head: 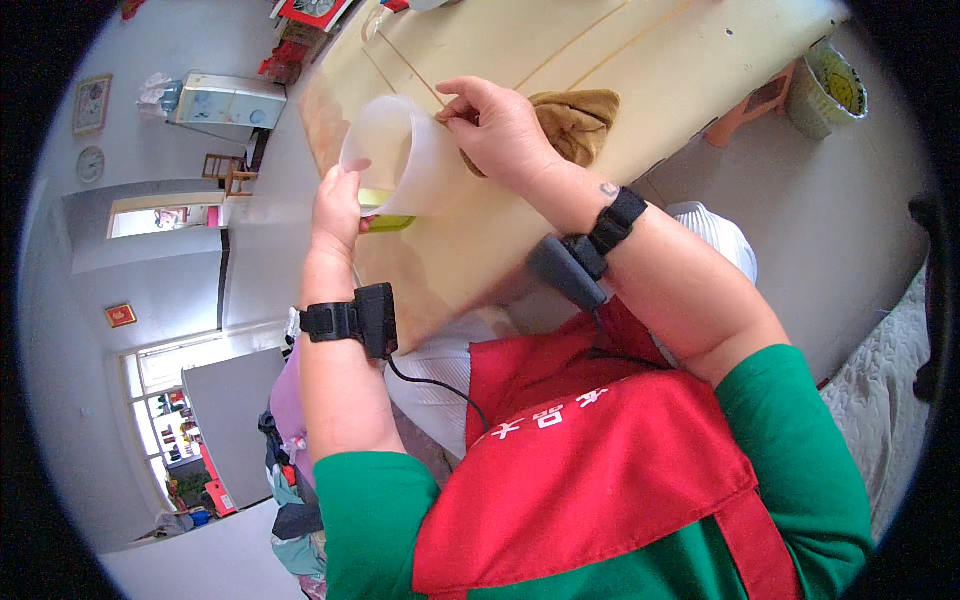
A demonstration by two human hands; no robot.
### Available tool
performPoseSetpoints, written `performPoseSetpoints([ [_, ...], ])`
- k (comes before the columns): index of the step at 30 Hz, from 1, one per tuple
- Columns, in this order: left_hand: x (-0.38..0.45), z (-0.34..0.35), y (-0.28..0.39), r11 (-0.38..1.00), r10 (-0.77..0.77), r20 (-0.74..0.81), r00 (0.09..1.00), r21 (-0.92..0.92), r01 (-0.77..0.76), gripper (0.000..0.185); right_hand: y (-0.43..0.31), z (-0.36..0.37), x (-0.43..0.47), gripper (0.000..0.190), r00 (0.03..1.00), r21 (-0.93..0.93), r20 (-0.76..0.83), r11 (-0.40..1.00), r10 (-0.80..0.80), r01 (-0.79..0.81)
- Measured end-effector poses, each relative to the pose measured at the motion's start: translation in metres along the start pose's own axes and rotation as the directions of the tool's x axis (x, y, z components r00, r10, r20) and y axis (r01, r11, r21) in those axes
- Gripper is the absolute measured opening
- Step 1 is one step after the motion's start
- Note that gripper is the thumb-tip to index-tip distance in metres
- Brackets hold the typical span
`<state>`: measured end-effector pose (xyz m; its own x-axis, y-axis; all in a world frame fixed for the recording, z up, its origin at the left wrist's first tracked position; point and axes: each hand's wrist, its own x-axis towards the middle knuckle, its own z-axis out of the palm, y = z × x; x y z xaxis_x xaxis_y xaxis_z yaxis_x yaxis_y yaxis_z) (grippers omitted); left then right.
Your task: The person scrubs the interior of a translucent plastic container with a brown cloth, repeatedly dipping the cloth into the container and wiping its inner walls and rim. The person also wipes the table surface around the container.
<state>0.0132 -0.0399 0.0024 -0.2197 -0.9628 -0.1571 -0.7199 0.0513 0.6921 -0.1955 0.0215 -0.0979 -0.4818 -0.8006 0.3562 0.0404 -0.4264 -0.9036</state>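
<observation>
My left hand point(341, 206) grips a translucent plastic container point(427, 161) by its wall near the rim, thumb on the outside. The container is tilted over the table, its open mouth turned towards the left. A yellow-green plastic piece point(391, 223) shows below the container, beside my left fingertips; whether it touches the container I cannot tell. My right hand point(484, 124) is raised just right of the container, fingers bent and partly apart; its fingertips are partly hidden. A brown cloth point(577, 124) lies crumpled on the table, partly behind my right hand and wrist.
The pale tabletop point(480, 240) spreads under both hands. Beyond its right edge stand an orange stool point(750, 112) and a patterned bin point(829, 94) on the floor. Red items point(311, 11) are at the far left end. A cable point(442, 384) runs from the left wrist device.
</observation>
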Motion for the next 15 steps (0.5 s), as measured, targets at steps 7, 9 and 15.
performPoseSetpoints([
  [7, 0.004, -0.003, -0.009, 0.997, 0.072, -0.024, 0.997, 0.002, -0.072, 0.033, -0.022, 0.006, 0.0, 0.036, 0.991, 0.073, 0.002, 0.989, -0.132, 0.132],
  [9, 0.006, -0.005, -0.011, 0.997, 0.072, 0.005, 0.997, 0.003, -0.072, 0.033, -0.021, -0.001, -0.003, 0.036, 0.989, -0.039, 0.016, 0.988, -0.146, 0.147],
  [15, 0.006, -0.005, -0.007, 0.999, 0.048, 0.015, 0.999, 0.013, -0.049, 0.034, -0.021, -0.001, -0.004, 0.038, 0.996, -0.03, -0.002, 0.996, -0.086, 0.086],
])
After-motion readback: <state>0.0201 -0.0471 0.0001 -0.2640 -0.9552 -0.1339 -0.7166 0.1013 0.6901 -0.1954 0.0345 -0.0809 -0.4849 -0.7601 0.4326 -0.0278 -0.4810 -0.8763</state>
